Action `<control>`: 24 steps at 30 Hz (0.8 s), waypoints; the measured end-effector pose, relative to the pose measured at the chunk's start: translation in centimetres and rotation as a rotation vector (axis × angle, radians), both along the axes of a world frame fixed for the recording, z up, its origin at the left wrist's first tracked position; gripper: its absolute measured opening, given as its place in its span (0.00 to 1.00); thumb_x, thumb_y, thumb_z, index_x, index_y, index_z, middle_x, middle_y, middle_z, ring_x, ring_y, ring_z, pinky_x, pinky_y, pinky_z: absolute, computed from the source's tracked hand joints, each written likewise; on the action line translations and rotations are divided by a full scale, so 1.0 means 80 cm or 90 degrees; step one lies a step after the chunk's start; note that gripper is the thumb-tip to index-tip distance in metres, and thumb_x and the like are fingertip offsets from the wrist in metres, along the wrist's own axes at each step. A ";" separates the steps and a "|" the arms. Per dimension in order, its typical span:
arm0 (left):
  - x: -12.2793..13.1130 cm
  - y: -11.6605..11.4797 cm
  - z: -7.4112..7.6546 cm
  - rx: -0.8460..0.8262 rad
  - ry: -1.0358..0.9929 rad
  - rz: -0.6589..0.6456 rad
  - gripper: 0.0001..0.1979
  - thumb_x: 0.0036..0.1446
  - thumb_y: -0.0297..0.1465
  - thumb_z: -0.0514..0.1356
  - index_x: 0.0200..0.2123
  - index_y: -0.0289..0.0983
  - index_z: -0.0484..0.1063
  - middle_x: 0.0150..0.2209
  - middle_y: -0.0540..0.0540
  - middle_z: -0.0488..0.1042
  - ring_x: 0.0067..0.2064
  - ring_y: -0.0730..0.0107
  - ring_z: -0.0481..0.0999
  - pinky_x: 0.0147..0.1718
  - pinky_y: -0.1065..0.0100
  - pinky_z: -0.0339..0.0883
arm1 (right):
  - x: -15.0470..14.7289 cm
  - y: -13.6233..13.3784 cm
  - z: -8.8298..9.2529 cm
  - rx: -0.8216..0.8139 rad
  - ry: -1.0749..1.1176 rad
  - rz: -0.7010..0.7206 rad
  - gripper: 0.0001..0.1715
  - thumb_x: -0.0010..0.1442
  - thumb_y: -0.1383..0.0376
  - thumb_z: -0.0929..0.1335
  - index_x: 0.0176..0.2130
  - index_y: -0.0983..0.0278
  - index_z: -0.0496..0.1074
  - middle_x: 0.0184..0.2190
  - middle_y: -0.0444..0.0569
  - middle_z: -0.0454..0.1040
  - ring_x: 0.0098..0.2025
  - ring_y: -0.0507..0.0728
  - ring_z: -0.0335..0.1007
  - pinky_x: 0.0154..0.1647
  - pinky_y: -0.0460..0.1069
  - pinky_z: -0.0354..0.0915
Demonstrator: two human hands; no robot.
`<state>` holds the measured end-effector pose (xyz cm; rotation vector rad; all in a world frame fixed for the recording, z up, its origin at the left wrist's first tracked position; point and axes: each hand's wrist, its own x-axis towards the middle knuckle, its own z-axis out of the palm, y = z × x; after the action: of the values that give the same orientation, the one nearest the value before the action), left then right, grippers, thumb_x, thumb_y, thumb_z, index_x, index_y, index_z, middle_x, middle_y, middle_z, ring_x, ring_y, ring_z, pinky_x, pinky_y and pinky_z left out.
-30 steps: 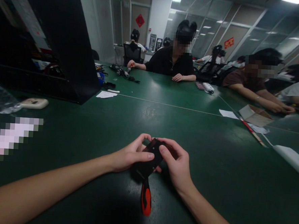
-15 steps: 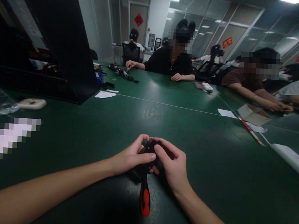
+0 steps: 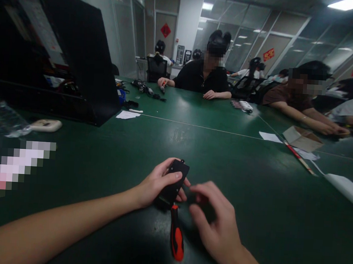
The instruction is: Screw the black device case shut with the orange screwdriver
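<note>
My left hand [image 3: 158, 183] grips a small flat black device [image 3: 175, 181] just above the green table [image 3: 228, 167], thumb across its face. My right hand [image 3: 215, 222] hovers just right of the device, fingers bent and apart; it is motion-blurred and seems to hold nothing. A screwdriver with a red and black handle [image 3: 176, 235] lies on the table below the device, between my two hands.
A large black case [image 3: 76, 54] stands at the far left with a beige object [image 3: 45, 124] in front of it. Paper scraps [image 3: 126, 114], a cardboard box [image 3: 302, 138] and a red stick [image 3: 300, 158] lie on the table. Other people sit along the far side.
My right hand has let go of the black device and drawn back toward me. My left hand still holds the device, now more exposed.
</note>
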<state>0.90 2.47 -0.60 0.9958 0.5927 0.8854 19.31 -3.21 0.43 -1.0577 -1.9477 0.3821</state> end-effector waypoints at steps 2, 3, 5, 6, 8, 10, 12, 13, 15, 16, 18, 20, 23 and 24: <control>0.001 0.000 0.002 -0.005 -0.008 0.020 0.21 0.61 0.39 0.62 0.52 0.38 0.60 0.39 0.41 0.77 0.30 0.65 0.81 0.30 0.67 0.74 | -0.001 -0.020 -0.004 0.034 -0.180 0.077 0.29 0.58 0.47 0.70 0.50 0.65 0.71 0.31 0.49 0.76 0.29 0.57 0.71 0.29 0.51 0.65; 0.001 0.000 0.002 -0.006 -0.010 0.026 0.21 0.61 0.40 0.62 0.52 0.38 0.60 0.39 0.41 0.77 0.30 0.64 0.81 0.29 0.67 0.74 | -0.004 -0.028 -0.007 0.055 -0.280 0.083 0.30 0.57 0.46 0.71 0.47 0.66 0.72 0.29 0.50 0.77 0.27 0.58 0.71 0.27 0.52 0.65; 0.001 0.000 0.003 -0.009 -0.009 0.038 0.21 0.60 0.40 0.62 0.51 0.37 0.60 0.39 0.41 0.77 0.30 0.64 0.81 0.29 0.68 0.73 | -0.010 -0.035 -0.011 0.080 -0.407 0.086 0.19 0.58 0.55 0.71 0.44 0.66 0.73 0.26 0.49 0.76 0.23 0.58 0.70 0.24 0.52 0.63; 0.001 0.000 0.004 -0.010 -0.010 0.044 0.21 0.60 0.40 0.62 0.50 0.37 0.60 0.39 0.41 0.77 0.30 0.64 0.81 0.29 0.68 0.73 | -0.012 -0.034 -0.011 0.089 -0.431 0.087 0.14 0.59 0.62 0.70 0.44 0.66 0.73 0.26 0.48 0.76 0.23 0.58 0.70 0.23 0.52 0.63; -0.001 0.003 0.003 -0.014 -0.021 0.064 0.20 0.60 0.40 0.62 0.49 0.37 0.60 0.39 0.41 0.77 0.30 0.64 0.81 0.29 0.67 0.73 | -0.007 -0.026 -0.007 0.103 -0.400 0.083 0.17 0.60 0.68 0.67 0.50 0.67 0.71 0.27 0.48 0.75 0.24 0.57 0.70 0.24 0.51 0.64; -0.005 0.009 0.002 -0.021 -0.034 0.093 0.19 0.61 0.40 0.62 0.47 0.37 0.60 0.38 0.41 0.77 0.30 0.63 0.81 0.29 0.67 0.73 | 0.007 -0.013 0.001 0.140 -0.286 0.058 0.14 0.62 0.68 0.66 0.49 0.67 0.70 0.28 0.49 0.75 0.26 0.56 0.71 0.26 0.50 0.67; -0.009 0.015 0.000 -0.021 -0.038 0.119 0.18 0.61 0.39 0.62 0.47 0.37 0.60 0.38 0.41 0.77 0.30 0.63 0.81 0.29 0.66 0.73 | 0.026 0.000 0.011 0.150 -0.168 0.030 0.14 0.62 0.70 0.68 0.49 0.65 0.70 0.32 0.50 0.76 0.31 0.55 0.73 0.30 0.48 0.70; -0.011 0.018 0.000 -0.017 -0.035 0.125 0.18 0.60 0.39 0.62 0.47 0.37 0.60 0.38 0.41 0.77 0.30 0.63 0.81 0.29 0.66 0.73 | 0.035 0.005 0.015 0.172 -0.122 0.008 0.16 0.61 0.71 0.69 0.50 0.64 0.70 0.36 0.50 0.77 0.34 0.55 0.75 0.33 0.49 0.71; -0.013 0.022 -0.001 0.000 -0.026 0.125 0.20 0.60 0.39 0.62 0.49 0.37 0.60 0.39 0.41 0.77 0.31 0.62 0.81 0.30 0.66 0.73 | 0.051 0.010 0.021 0.234 -0.055 -0.031 0.20 0.59 0.73 0.70 0.52 0.62 0.71 0.40 0.51 0.76 0.40 0.57 0.76 0.40 0.51 0.73; -0.014 0.023 -0.001 0.011 -0.021 0.122 0.20 0.60 0.39 0.63 0.50 0.37 0.60 0.39 0.41 0.77 0.32 0.62 0.82 0.30 0.66 0.74 | 0.057 0.010 0.023 0.248 -0.023 -0.038 0.22 0.59 0.73 0.70 0.53 0.61 0.71 0.43 0.52 0.76 0.43 0.58 0.76 0.43 0.53 0.74; -0.015 0.023 -0.002 0.033 -0.011 0.115 0.22 0.60 0.39 0.64 0.52 0.38 0.60 0.40 0.41 0.77 0.32 0.62 0.82 0.31 0.65 0.74 | 0.065 0.007 0.024 0.252 0.044 -0.040 0.25 0.60 0.74 0.69 0.55 0.60 0.71 0.48 0.52 0.76 0.48 0.59 0.76 0.48 0.55 0.73; -0.014 0.022 -0.001 0.046 -0.003 0.114 0.23 0.59 0.39 0.64 0.53 0.38 0.60 0.39 0.42 0.77 0.32 0.62 0.82 0.31 0.65 0.74 | 0.067 -0.001 0.025 0.226 0.085 -0.039 0.28 0.60 0.75 0.69 0.58 0.58 0.69 0.51 0.51 0.77 0.51 0.58 0.76 0.50 0.54 0.74; -0.013 0.020 0.000 0.044 0.000 0.120 0.23 0.59 0.40 0.64 0.52 0.39 0.60 0.38 0.43 0.77 0.31 0.62 0.81 0.29 0.66 0.73 | 0.064 -0.018 0.028 0.186 0.084 -0.027 0.28 0.61 0.73 0.69 0.58 0.55 0.69 0.50 0.50 0.79 0.50 0.59 0.79 0.44 0.51 0.77; -0.013 0.020 0.001 0.044 0.001 0.123 0.23 0.59 0.40 0.64 0.51 0.39 0.60 0.38 0.43 0.77 0.31 0.63 0.81 0.28 0.66 0.73 | 0.062 -0.024 0.030 0.175 0.082 -0.024 0.27 0.61 0.72 0.70 0.57 0.54 0.70 0.49 0.50 0.80 0.48 0.59 0.80 0.41 0.52 0.79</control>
<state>-0.11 4.08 -0.51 1.0140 0.6710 1.0818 24.25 -5.16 2.86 -0.8697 -1.8025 0.1509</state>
